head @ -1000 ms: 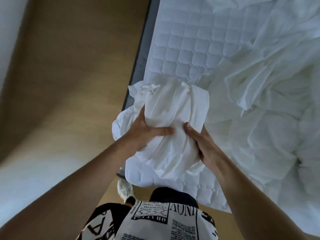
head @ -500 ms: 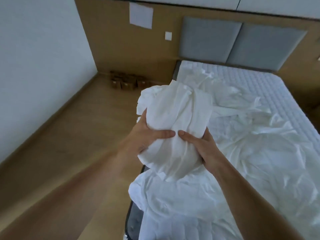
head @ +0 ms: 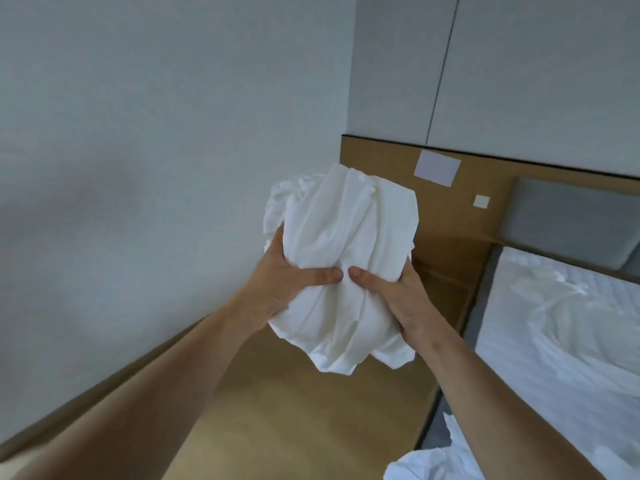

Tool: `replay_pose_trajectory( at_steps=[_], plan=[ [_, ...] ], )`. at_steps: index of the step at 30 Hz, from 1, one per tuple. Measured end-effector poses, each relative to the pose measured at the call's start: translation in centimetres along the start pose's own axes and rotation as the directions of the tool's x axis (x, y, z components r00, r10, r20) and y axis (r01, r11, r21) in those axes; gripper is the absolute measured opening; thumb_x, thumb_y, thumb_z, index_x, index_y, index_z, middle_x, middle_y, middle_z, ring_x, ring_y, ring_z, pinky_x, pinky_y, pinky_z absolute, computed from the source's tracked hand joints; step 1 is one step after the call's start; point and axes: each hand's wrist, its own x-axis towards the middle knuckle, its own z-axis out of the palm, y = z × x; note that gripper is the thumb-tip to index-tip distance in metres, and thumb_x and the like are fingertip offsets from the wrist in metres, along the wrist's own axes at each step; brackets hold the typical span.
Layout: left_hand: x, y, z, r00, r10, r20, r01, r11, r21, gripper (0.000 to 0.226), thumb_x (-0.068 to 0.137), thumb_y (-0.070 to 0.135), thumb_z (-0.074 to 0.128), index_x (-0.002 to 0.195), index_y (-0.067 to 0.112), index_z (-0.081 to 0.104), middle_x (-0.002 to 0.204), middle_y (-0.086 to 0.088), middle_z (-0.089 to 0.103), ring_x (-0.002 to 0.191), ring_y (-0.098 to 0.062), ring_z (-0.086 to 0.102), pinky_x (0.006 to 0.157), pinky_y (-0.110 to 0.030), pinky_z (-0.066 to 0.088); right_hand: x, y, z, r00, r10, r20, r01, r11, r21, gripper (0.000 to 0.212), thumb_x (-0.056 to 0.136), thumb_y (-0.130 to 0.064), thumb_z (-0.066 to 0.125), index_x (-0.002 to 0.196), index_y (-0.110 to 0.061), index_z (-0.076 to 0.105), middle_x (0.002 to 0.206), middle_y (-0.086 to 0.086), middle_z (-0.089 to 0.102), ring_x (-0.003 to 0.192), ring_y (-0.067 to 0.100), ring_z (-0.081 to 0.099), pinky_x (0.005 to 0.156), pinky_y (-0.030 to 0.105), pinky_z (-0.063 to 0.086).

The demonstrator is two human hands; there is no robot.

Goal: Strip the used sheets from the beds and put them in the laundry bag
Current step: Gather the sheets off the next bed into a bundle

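Observation:
A bunched white sheet [head: 341, 258] hangs in the air in front of me, above the wooden floor beside the bed. My left hand [head: 280, 285] grips its left side with the thumb pressed across the front. On the other side my right hand [head: 394, 296] grips it the same way, thumbs almost meeting. The bed [head: 561, 341] lies at the right, its quilted mattress partly covered by more crumpled white sheet [head: 575, 327]. No laundry bag is in view.
A white wall [head: 138, 168] fills the left, meeting the wooden floor [head: 294, 410] at a skirting board. A wooden wall panel [head: 446, 209] and grey padded headboard [head: 568, 220] stand behind the bed. More white fabric [head: 429, 465] lies at the bed's near corner.
Both hands lifted the bundled sheet off the mattress corner and up into the air. My view rose and swung left, from the bed toward the wall and floor.

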Motion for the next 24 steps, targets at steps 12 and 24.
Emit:
replay_pose_trajectory(
  at_steps=[12,24],
  plan=[
    [-9.9,-1.5,-23.5,0.833,0.107,-0.543,-0.097,0.994,0.047,0.107,0.054,0.026,0.1,0.142,0.052,0.043,0.128,0.017,0.066,0.117,-0.009,0.066,0.094,-0.039,0.059,3.3,3.2,27.4,0.878,-0.089,0.471,0.081,0.996,0.037,0.107,0.052,-0.055,0.098,0.143,-0.045,0.041,0.127,-0.02,0.065,0.114,0.008,0.066,0.093,0.036,0.057],
    [-14.5,-3.1,-38.1,0.45,-0.01,-0.893,0.061,0.998,0.02,0.095,0.055,0.039,0.093,0.134,0.047,0.041,0.125,0.008,0.062,0.11,-0.015,0.065,0.078,-0.027,0.059,7.2,7.3,50.4,0.576,-0.121,0.808,0.102,0.992,0.076,0.114,0.053,-0.071,0.091,0.149,-0.049,0.033,0.138,-0.019,0.057,0.124,0.014,0.06,0.107,0.052,0.051]
  ],
)
